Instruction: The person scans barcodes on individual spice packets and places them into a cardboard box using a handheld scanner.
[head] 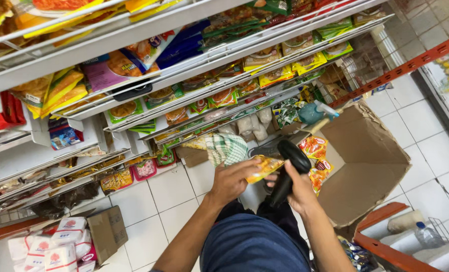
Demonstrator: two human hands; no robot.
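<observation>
A small yellow snack packet sits clamped in the left hand just beside the black scanner gripped by the right hand, scanning seemingly midway, with more packets waiting in the open cardboard box below stocked shelves.

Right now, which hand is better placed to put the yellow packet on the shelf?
The left hand. It already holds the packet and is on the shelf side; the right hand is busy gripping the black scanner.
</observation>
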